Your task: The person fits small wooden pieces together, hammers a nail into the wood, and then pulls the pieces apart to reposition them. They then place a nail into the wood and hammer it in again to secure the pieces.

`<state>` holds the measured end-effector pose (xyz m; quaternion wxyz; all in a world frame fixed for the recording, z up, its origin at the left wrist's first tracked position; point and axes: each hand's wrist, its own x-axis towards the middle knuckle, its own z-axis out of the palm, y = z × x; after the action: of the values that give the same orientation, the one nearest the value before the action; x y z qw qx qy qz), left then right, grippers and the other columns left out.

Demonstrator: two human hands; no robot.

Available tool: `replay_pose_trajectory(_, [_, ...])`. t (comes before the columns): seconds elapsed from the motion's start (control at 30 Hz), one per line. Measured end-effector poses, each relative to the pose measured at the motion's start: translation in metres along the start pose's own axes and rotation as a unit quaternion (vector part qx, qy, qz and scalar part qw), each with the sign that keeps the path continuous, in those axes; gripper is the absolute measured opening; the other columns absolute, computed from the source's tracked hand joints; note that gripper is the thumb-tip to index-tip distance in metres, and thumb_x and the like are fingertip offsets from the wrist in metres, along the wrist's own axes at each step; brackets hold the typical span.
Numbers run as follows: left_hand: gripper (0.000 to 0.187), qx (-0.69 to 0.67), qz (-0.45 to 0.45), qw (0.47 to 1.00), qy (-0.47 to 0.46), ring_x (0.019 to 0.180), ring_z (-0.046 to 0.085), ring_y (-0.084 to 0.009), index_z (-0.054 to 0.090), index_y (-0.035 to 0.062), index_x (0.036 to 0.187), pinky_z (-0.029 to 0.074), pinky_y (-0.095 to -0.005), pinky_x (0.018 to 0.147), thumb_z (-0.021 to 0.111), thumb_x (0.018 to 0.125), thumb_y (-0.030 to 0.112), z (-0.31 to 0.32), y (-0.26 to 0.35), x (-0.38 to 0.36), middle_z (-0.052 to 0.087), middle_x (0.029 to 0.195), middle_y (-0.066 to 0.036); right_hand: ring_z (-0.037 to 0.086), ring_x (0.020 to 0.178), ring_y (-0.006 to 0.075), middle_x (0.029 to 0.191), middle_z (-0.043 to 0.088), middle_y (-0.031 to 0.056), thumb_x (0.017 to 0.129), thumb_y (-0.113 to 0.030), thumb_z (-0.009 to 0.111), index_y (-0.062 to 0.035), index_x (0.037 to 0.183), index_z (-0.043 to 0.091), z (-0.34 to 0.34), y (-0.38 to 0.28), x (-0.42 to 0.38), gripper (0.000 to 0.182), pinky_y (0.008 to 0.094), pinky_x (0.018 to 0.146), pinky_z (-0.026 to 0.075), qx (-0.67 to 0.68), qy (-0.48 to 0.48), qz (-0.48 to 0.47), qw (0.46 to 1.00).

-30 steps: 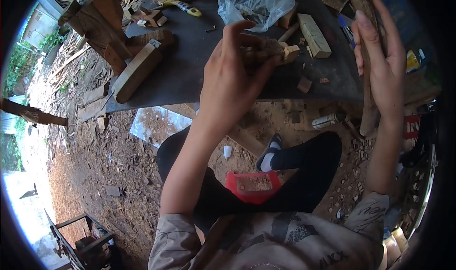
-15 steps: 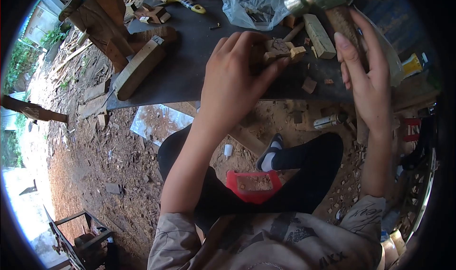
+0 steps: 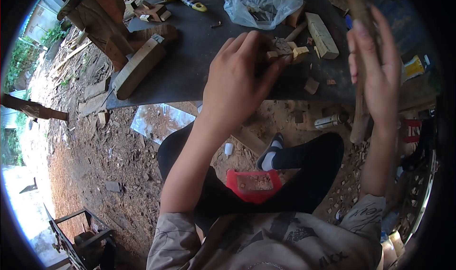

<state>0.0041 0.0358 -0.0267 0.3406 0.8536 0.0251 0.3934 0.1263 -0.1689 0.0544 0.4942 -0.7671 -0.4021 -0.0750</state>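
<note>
My left hand (image 3: 240, 70) is closed around a small notched wooden piece (image 3: 281, 47) on the dark tabletop, with the thumb along its near side. A pale yellowish wood block (image 3: 299, 54) sticks out at the right end of that piece. In my right hand (image 3: 377, 66) is a hammer (image 3: 359, 13), raised to the right of the piece. Its head is blurred at the top of the view, and the handle runs down past my wrist. Just right of the held piece lies a longer wooden block (image 3: 322, 36).
A clear plastic bag (image 3: 261, 6) sits at the table's back beside a brush with a yellow handle (image 3: 192, 4). A wooden stand (image 3: 102, 28) and a squared wooden bar (image 3: 139, 69) occupy the left. Under the table are a spray can (image 3: 328, 122) and a red stool (image 3: 254, 187).
My right hand and the hammer have moved up and to the right, lifting the head toward the top edge. My left hand keeps its hold, with the piece turned very slightly.
</note>
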Motion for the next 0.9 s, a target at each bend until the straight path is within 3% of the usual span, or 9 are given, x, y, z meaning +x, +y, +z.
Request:
replay_pose_trajectory(0.13, [0.035, 0.011, 0.012, 1.000, 0.001, 0.090, 0.073, -0.0367, 0.070, -0.0011, 0.108, 0.057, -0.0440, 0.080, 0.084, 0.093, 0.027, -0.001, -0.001, 0.002, 0.072, 0.095, -0.018, 0.047, 0.060, 0.0037, 0.075, 0.054, -0.0048, 0.112, -0.035, 0.065, -0.0073, 0.161, 0.052, -0.002, 0.019, 0.003, 0.058, 0.0220, 0.054, 0.038, -0.146, -0.079, -0.069, 0.984])
replay_pose_trajectory(0.33, [0.037, 0.024, 0.005, 1.000, 0.003, 0.086, 0.075, -0.0351, 0.071, -0.0017, 0.110, 0.058, -0.0421, 0.077, 0.086, 0.093, 0.027, -0.002, -0.001, 0.001, 0.073, 0.095, -0.018, 0.052, 0.064, 0.0028, 0.095, 0.064, 0.0013, 0.114, -0.035, 0.060, -0.0081, 0.164, 0.047, -0.019, 0.010, 0.014, 0.058, 0.0196, 0.053, 0.040, -0.034, 0.018, -0.032, 0.999])
replay_pose_trajectory(0.43, [0.037, 0.025, 0.008, 1.000, 0.000, 0.086, 0.075, -0.0349, 0.070, -0.0015, 0.109, 0.058, -0.0423, 0.077, 0.086, 0.093, 0.027, -0.002, -0.001, 0.001, 0.073, 0.094, -0.018, 0.053, 0.063, 0.0028, 0.095, 0.065, 0.0010, 0.114, -0.035, 0.059, -0.0074, 0.164, 0.046, -0.010, 0.002, 0.014, 0.058, 0.0196, 0.052, 0.040, 0.014, 0.044, -0.021, 0.999])
replay_pose_trajectory(0.6, [0.033, -0.007, -0.005, 1.000, 0.001, 0.095, 0.068, -0.0389, 0.067, -0.0008, 0.105, 0.055, -0.0490, 0.085, 0.081, 0.095, 0.027, 0.001, 0.000, 0.001, 0.070, 0.096, -0.017, 0.047, 0.063, 0.0038, 0.081, 0.058, -0.0039, 0.112, -0.034, 0.064, -0.0096, 0.162, 0.052, -0.002, 0.012, 0.002, 0.056, 0.0234, 0.055, 0.039, -0.164, -0.077, -0.080, 0.980])
replay_pose_trajectory(0.7, [0.034, -0.002, -0.009, 1.000, 0.003, 0.095, 0.068, -0.0391, 0.066, -0.0012, 0.106, 0.055, -0.0490, 0.086, 0.081, 0.095, 0.027, 0.002, -0.002, -0.002, 0.070, 0.097, -0.017, 0.050, 0.065, 0.0040, 0.087, 0.061, -0.0016, 0.113, -0.032, 0.063, -0.0098, 0.163, 0.050, -0.011, 0.009, 0.005, 0.056, 0.0225, 0.056, 0.040, -0.150, -0.043, -0.087, 0.984])
replay_pose_trajectory(0.77, [0.035, 0.002, -0.007, 1.000, -0.002, 0.096, 0.068, -0.0394, 0.066, -0.0015, 0.107, 0.055, -0.0490, 0.086, 0.080, 0.095, 0.028, 0.001, -0.001, -0.001, 0.070, 0.097, -0.017, 0.051, 0.065, 0.0043, 0.090, 0.063, 0.0000, 0.114, -0.032, 0.062, -0.0090, 0.163, 0.049, -0.017, 0.009, 0.005, 0.056, 0.0221, 0.056, 0.040, -0.043, 0.001, -0.029, 0.999])
replay_pose_trajectory(0.8, [0.035, 0.000, -0.007, 1.000, -0.002, 0.096, 0.068, -0.0395, 0.066, -0.0016, 0.107, 0.055, -0.0490, 0.086, 0.080, 0.095, 0.028, 0.001, -0.001, -0.001, 0.070, 0.098, -0.017, 0.052, 0.064, 0.0044, 0.094, 0.064, 0.0020, 0.114, -0.031, 0.060, -0.0071, 0.163, 0.048, -0.018, 0.009, 0.014, 0.056, 0.0213, 0.055, 0.041, -0.015, 0.024, -0.073, 0.997])
replay_pose_trajectory(0.9, [0.035, 0.000, -0.008, 1.000, -0.004, 0.096, 0.068, -0.0397, 0.066, -0.0020, 0.107, 0.055, -0.0491, 0.085, 0.080, 0.095, 0.028, 0.001, 0.000, -0.001, 0.069, 0.098, -0.018, 0.052, 0.064, 0.0043, 0.091, 0.063, 0.0018, 0.114, -0.031, 0.061, -0.0054, 0.162, 0.049, -0.009, -0.002, 0.013, 0.056, 0.0208, 0.055, 0.041, 0.005, 0.101, -0.045, 0.994])
